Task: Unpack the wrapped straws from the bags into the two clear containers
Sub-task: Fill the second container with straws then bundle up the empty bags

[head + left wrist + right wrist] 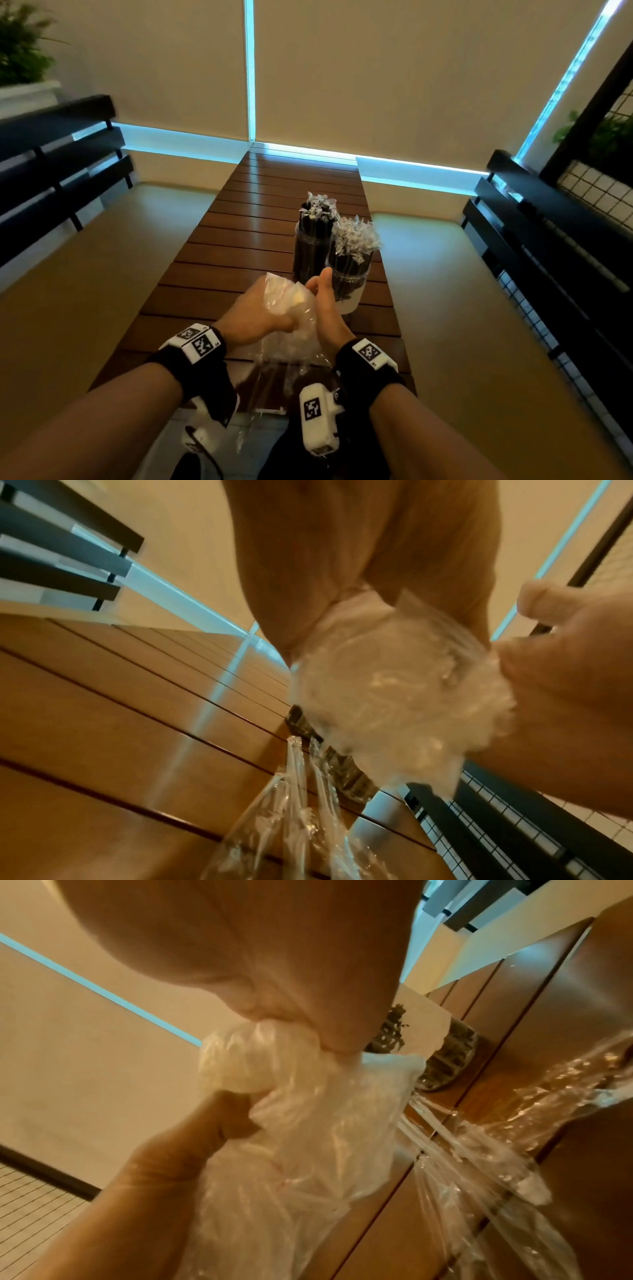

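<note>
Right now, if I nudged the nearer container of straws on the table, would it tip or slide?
The nearer container would probably tip: the straws stand well above its rim, so it looks top-heavy. The far container stands close beside it and might brace it or get knocked too.

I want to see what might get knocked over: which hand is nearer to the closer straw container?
Right. The right hand is just beside the nearer container, its thumb almost at the rim. The left hand is farther left, with the crumpled bag between the two hands.
</note>
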Action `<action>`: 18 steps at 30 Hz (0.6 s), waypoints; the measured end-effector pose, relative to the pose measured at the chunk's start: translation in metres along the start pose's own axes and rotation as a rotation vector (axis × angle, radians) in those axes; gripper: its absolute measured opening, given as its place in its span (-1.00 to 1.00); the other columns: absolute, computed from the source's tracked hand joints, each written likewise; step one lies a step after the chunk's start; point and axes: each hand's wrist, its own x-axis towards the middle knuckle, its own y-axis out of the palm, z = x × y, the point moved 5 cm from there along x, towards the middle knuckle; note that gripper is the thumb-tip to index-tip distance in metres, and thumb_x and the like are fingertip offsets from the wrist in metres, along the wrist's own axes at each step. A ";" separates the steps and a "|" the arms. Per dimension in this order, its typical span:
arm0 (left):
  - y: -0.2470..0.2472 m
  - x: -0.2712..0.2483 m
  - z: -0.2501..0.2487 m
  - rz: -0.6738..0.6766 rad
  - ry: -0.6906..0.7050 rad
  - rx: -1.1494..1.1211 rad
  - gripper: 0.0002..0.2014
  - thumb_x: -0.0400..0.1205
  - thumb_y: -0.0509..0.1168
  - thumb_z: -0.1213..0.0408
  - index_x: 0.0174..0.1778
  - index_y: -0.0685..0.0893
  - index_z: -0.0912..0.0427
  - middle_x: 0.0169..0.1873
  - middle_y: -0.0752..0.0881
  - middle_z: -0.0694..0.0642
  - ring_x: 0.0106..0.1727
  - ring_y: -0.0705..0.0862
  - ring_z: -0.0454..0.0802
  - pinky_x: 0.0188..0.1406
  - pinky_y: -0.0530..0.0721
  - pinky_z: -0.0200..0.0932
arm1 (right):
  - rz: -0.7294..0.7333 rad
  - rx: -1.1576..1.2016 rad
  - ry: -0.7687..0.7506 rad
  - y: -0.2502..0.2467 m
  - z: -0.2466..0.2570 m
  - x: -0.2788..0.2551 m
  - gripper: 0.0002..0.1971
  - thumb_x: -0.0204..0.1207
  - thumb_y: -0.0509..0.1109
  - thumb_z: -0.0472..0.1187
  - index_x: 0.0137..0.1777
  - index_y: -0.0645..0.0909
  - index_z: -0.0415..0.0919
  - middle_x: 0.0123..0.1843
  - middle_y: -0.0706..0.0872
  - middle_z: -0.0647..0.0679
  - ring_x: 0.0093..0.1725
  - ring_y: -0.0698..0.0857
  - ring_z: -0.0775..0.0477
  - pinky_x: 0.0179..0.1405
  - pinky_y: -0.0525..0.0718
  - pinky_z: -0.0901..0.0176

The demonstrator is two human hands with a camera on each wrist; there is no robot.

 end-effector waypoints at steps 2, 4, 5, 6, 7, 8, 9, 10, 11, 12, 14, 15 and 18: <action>-0.008 0.004 0.009 -0.144 -0.118 0.084 -0.32 0.17 0.61 0.09 0.21 0.55 -0.08 0.02 0.72 -0.06 0.01 0.72 -0.02 -0.18 0.71 -0.06 | -0.092 -0.108 -0.009 -0.011 -0.007 -0.003 -0.28 0.41 -0.24 0.64 -0.02 0.50 0.11 0.17 0.57 -0.07 0.29 0.54 -0.21 0.43 0.45 -0.35; -0.024 0.008 0.019 -0.260 -0.189 0.113 -0.35 0.28 0.61 0.17 0.25 0.48 -0.02 0.05 0.68 -0.03 0.01 0.68 -0.01 -0.29 0.60 -0.20 | -0.214 -0.451 -0.021 -0.026 -0.015 -0.018 -0.38 0.53 -0.19 0.50 0.15 0.44 0.06 0.25 0.54 -0.08 0.32 0.51 -0.23 0.34 0.46 -0.24; -0.034 0.009 0.021 -0.304 -0.218 0.118 -0.35 0.32 0.61 0.20 0.27 0.44 0.01 0.07 0.66 0.02 0.01 0.67 0.03 -0.29 0.61 -0.17 | -0.221 -0.646 0.061 -0.029 -0.026 -0.026 -0.38 0.54 -0.13 0.48 0.28 0.41 0.05 0.36 0.48 -0.11 0.40 0.46 -0.27 0.37 0.42 -0.27; -0.043 0.010 0.025 -0.341 -0.246 0.131 -0.33 0.34 0.61 0.21 0.30 0.41 0.04 0.08 0.65 0.07 0.02 0.67 0.09 -0.24 0.65 -0.11 | -0.161 -0.788 0.188 -0.029 -0.041 -0.034 -0.28 0.50 -0.08 0.52 0.43 0.33 0.02 0.49 0.38 -0.16 0.48 0.38 -0.33 0.40 0.36 -0.32; -0.050 0.009 0.029 -0.365 -0.270 0.156 -0.31 0.35 0.61 0.21 0.31 0.39 0.07 0.08 0.64 0.10 0.02 0.67 0.13 -0.17 0.70 -0.05 | -0.073 -0.869 0.297 -0.024 -0.057 -0.040 -0.13 0.44 -0.06 0.58 0.57 0.21 0.00 0.60 0.25 -0.18 0.55 0.30 -0.37 0.44 0.30 -0.39; -0.055 0.008 0.033 -0.364 -0.291 0.189 -0.30 0.34 0.61 0.20 0.32 0.38 0.08 0.08 0.64 0.11 0.02 0.67 0.15 -0.12 0.72 -0.01 | 0.010 -0.917 0.360 -0.015 -0.070 -0.042 -0.01 0.36 -0.03 0.64 0.66 0.07 0.01 0.69 0.10 -0.20 0.61 0.20 -0.41 0.46 0.25 -0.46; -0.056 0.008 0.038 -0.347 -0.303 0.221 -0.29 0.34 0.62 0.20 0.32 0.37 0.09 0.08 0.63 0.10 0.01 0.67 0.15 -0.09 0.73 0.01 | 0.086 -0.965 0.382 -0.004 -0.081 -0.042 0.07 0.30 0.02 0.67 0.70 -0.07 0.05 0.73 -0.04 -0.22 0.65 0.11 -0.44 0.47 0.20 -0.51; -0.055 0.007 0.043 -0.327 -0.314 0.250 -0.29 0.32 0.62 0.19 0.30 0.37 0.08 0.07 0.64 0.10 0.01 0.68 0.16 -0.07 0.74 0.03 | 0.148 -1.014 0.371 0.008 -0.090 -0.041 0.12 0.27 0.08 0.67 0.71 -0.19 0.11 0.75 -0.15 -0.23 0.67 0.04 -0.46 0.48 0.15 -0.53; -0.055 0.007 0.047 -0.313 -0.318 0.271 -0.30 0.30 0.62 0.16 0.25 0.38 0.07 0.07 0.65 0.10 0.01 0.68 0.16 -0.04 0.74 0.05 | 0.186 -1.072 0.342 0.019 -0.096 -0.038 0.13 0.26 0.16 0.64 0.70 -0.28 0.17 0.75 -0.22 -0.23 0.67 0.01 -0.47 0.48 0.14 -0.54; -0.054 0.006 0.052 -0.308 -0.322 0.284 -0.32 0.28 0.62 0.14 0.21 0.38 0.06 0.06 0.67 0.10 0.01 0.69 0.17 -0.02 0.74 0.07 | 0.203 -1.135 0.302 0.029 -0.099 -0.034 0.12 0.28 0.22 0.59 0.68 -0.32 0.21 0.74 -0.23 -0.23 0.66 0.01 -0.48 0.46 0.15 -0.54; -0.054 0.006 0.062 -0.301 -0.343 0.283 -0.33 0.27 0.62 0.12 0.15 0.36 0.04 0.03 0.68 0.10 -0.01 0.70 0.17 -0.02 0.74 0.07 | 0.191 -1.212 0.207 0.044 -0.099 -0.025 -0.01 0.42 0.30 0.39 0.68 -0.25 0.22 0.72 -0.11 -0.21 0.61 0.12 -0.46 0.40 0.24 -0.53; -0.054 0.006 0.067 -0.302 -0.354 0.280 -0.34 0.27 0.62 0.13 0.15 0.35 0.03 0.02 0.67 0.09 -0.02 0.69 0.17 -0.03 0.73 0.05 | 0.178 -1.213 0.167 0.049 -0.097 -0.020 -0.13 0.50 0.32 0.23 0.67 -0.15 0.22 0.69 0.01 -0.20 0.57 0.20 -0.42 0.37 0.31 -0.48; -0.057 0.005 0.079 -0.318 -0.389 0.254 -0.33 0.30 0.62 0.14 0.18 0.35 0.04 0.02 0.65 0.08 0.00 0.67 0.17 -0.04 0.69 -0.01 | 0.183 -1.229 0.011 0.055 -0.091 -0.008 -0.37 0.62 0.22 -0.24 0.65 0.13 0.11 0.57 0.31 -0.14 0.46 0.36 -0.27 0.35 0.44 -0.22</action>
